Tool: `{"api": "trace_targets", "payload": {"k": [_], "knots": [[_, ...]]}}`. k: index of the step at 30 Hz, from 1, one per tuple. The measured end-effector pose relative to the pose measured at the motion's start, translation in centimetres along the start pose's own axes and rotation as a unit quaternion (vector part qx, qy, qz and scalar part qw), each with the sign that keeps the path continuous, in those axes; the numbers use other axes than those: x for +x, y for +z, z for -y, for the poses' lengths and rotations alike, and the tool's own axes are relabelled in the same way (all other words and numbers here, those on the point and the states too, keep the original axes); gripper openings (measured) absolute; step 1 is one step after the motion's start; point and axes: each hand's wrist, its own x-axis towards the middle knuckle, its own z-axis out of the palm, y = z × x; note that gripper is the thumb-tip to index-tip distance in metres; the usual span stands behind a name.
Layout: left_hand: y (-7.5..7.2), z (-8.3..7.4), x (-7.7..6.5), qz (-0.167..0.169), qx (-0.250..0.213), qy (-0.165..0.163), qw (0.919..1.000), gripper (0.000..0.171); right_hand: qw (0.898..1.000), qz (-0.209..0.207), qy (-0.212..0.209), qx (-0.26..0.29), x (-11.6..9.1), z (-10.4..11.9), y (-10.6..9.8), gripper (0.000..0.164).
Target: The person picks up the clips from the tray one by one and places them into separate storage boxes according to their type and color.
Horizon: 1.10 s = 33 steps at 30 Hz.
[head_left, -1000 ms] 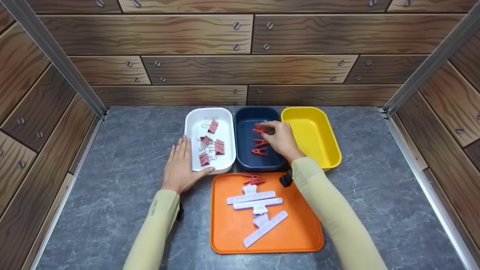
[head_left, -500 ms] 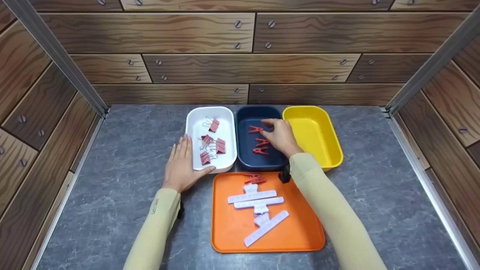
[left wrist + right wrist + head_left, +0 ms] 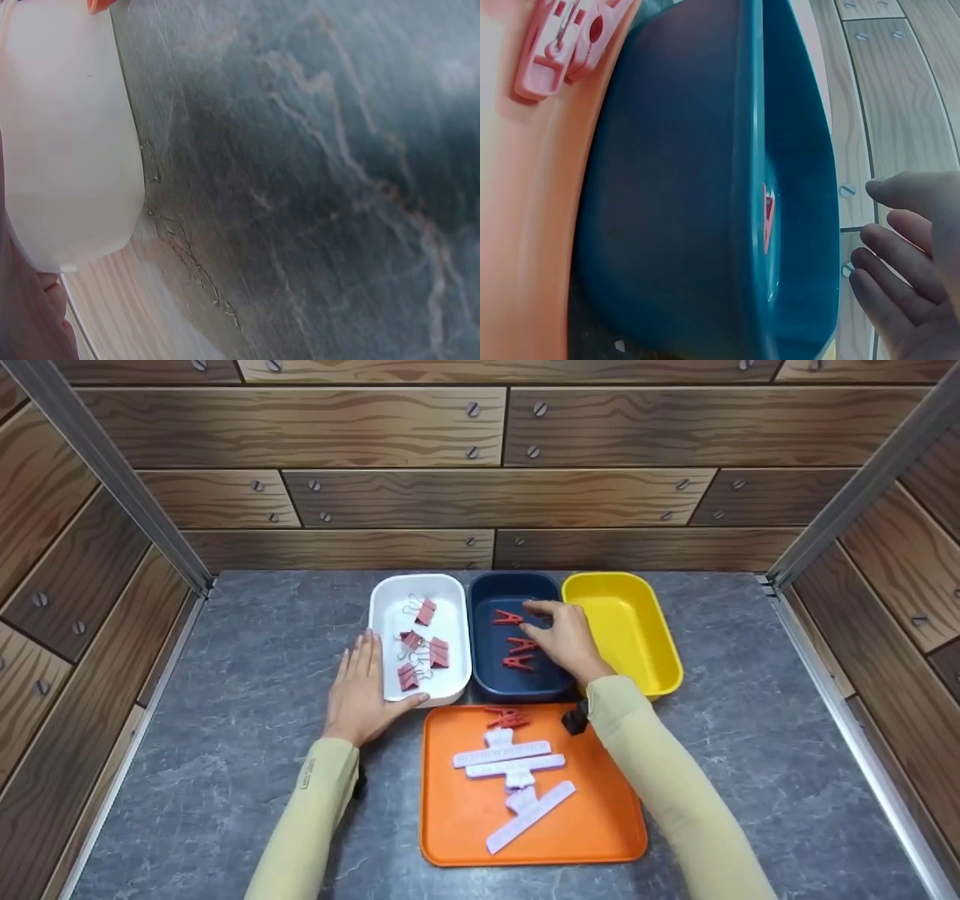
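My left hand (image 3: 358,697) lies with straight fingers along the left wall of the white bin (image 3: 377,607), its thumb at the near rim. Pink binder clips (image 3: 439,653) with wire handles sit in that bin. Over the navy bin (image 3: 487,687) is my right hand (image 3: 566,637), thumb and fingers apart, with nothing between them. Just left of its fingertips a red clothespin (image 3: 508,617) lies on the bin floor. Two other red clothespins (image 3: 519,662) lie nearer in the same bin. In the right wrist view the right hand's fingers (image 3: 896,289) are spread and loosely bent.
A yellow bin (image 3: 626,630) adjoins the navy bin on the right. Nearer me, an orange tray (image 3: 600,825) carries a cluster of red clothespins (image 3: 508,718) and several lilac long-bar clips (image 3: 531,817). Wood-patterned walls (image 3: 375,499) enclose the grey marbled table (image 3: 262,645).
My right hand has let go of a red clothespin, which now lies on the navy bin's floor slightly farther left. The fingers have parted. The left hand has stayed in place.
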Motion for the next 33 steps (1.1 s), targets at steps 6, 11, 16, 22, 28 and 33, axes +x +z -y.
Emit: {"api": "trace_targets", "payload": {"k": [6, 11, 16, 22, 28, 33], "knots": [[0.0, 0.1, -0.1, -0.003, -0.003, -0.001, 1.0, 0.133, 1.0, -0.007, -0.018, 0.01, -0.7, 0.3, -0.3, 0.043], [0.0, 0.1, -0.1, -0.003, -0.003, 0.002, 1.0, 0.133, 0.999, -0.016, -0.022, 0.017, -1.2, 0.4, -0.4, 0.043], [0.0, 0.1, -0.1, -0.006, -0.002, 0.004, 1.0, 0.134, 0.999, -0.022, -0.026, 0.024, -1.9, 0.5, -0.6, 0.043], [0.0, 0.0, -0.1, -0.008, -0.006, 0.007, 0.9999, 0.133, 0.999, -0.021, -0.022, 0.027, -2.6, 0.6, -0.7, 0.045], [-0.1, 0.1, -0.1, -0.01, -0.005, 0.007, 0.9999, 0.132, 0.998, -0.028, -0.043, 0.026, -3.3, 0.8, -0.7, 0.045], [0.0, 0.1, -0.1, -0.011, -0.002, 0.007, 0.9999, 0.132, 0.997, -0.038, -0.055, 0.034, -3.9, 0.8, -0.7, 0.043]]}}
